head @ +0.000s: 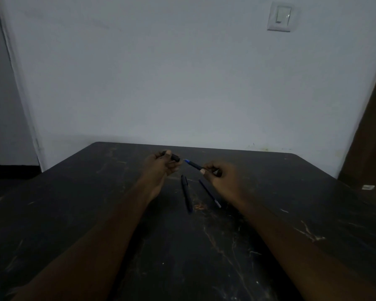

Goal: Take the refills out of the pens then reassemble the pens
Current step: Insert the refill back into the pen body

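Gripping a short black plastic pen piece [174,158] in the left hand [161,165], fingers curled round it and thumb laid on top, raised above the far middle of the dark scratched surface [280,213]. Pinching a black pen section with a blue tip [192,164] in the right hand [218,173], thumb against curled fingers, the rear end hidden inside the grip. Blue tip aimed up and left at the open end of the left hand's piece, just short of it, with a small gap between the two. Cannot tell whether the blue tip belongs to a refill or to the barrel itself.

Lying on the surface below and between the two hands: a whole black pen [186,193], lengthwise toward the viewer, and just to its right a thin dark refill with a pale end [210,193], slanted, pale end nearest. Pen and refill near each other but apart, touched by neither hand.

Both bare forearms reaching in from the near edge. Behind the surface, a pale grey wall [161,72] with a white wall switch [280,16] high on the right. Near the surface's right edge, a small white object [368,187], too small to make out.
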